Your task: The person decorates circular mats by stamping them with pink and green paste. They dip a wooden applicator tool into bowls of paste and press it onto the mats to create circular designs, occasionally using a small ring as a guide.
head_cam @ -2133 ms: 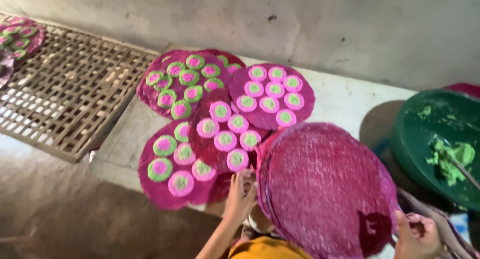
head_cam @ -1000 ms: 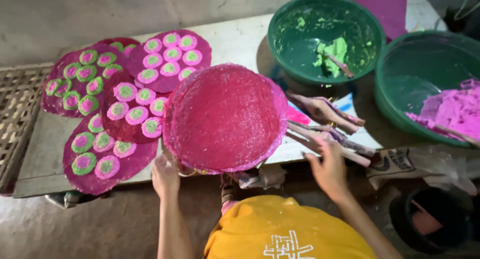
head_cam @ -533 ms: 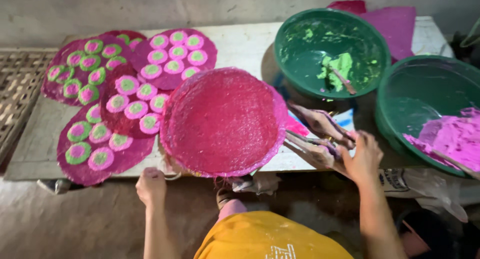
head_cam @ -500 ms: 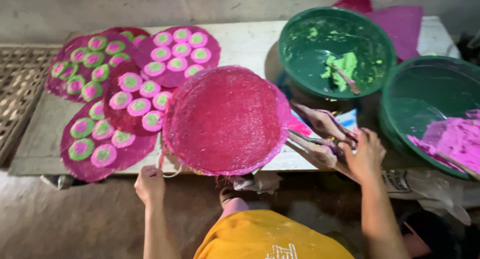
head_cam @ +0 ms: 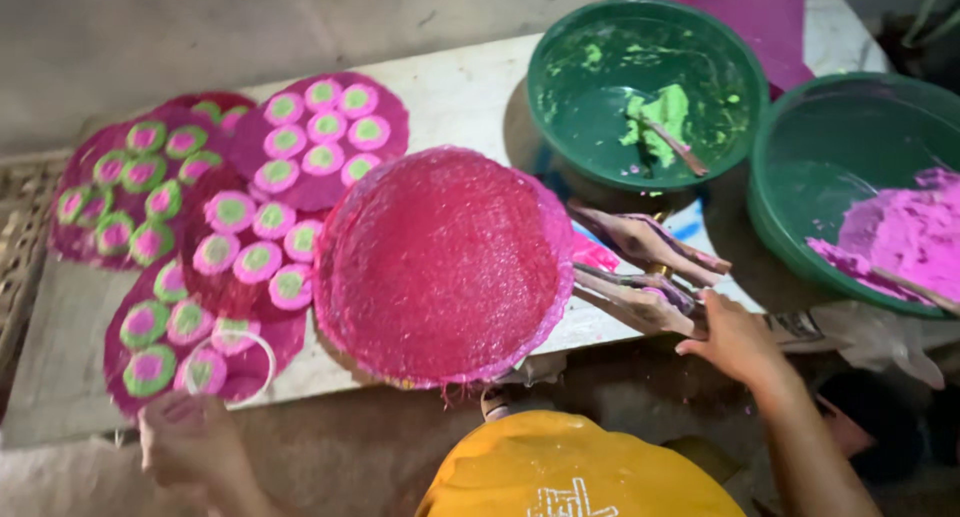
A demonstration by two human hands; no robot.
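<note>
So the left hand [head_cam: 185, 442] is hovering just off the front edge of the worktop [head_cam: 460, 92], down by the front left corner, and it's pinching a thin white ring [head_cam: 238, 367] that's sitting over the nearest patterned disc [head_cam: 190, 342]. Fingers are curled in narrow around that ring, nothing else in them.

The right hand [head_cam: 735, 337] is reaching over the front edge toward the right side, fingertips touching the paint-stained wooden sticks [head_cam: 640, 272] that are lying there. Can't really tell if it's actually gripping one or just resting on them, the fingers are looking half closed.

Between the two hands the big plain pink disc [head_cam: 445, 262] is lying flat near the front edge, hanging a bit past it. Left of it, more pink discs with green and pink dots [head_cam: 320, 137] are overlapping all the way to the left edge.

At the back right, a green bowl with green paste [head_cam: 645, 92] is sitting next to a second green bowl with pink powder [head_cam: 870, 192] at the right edge.
</note>
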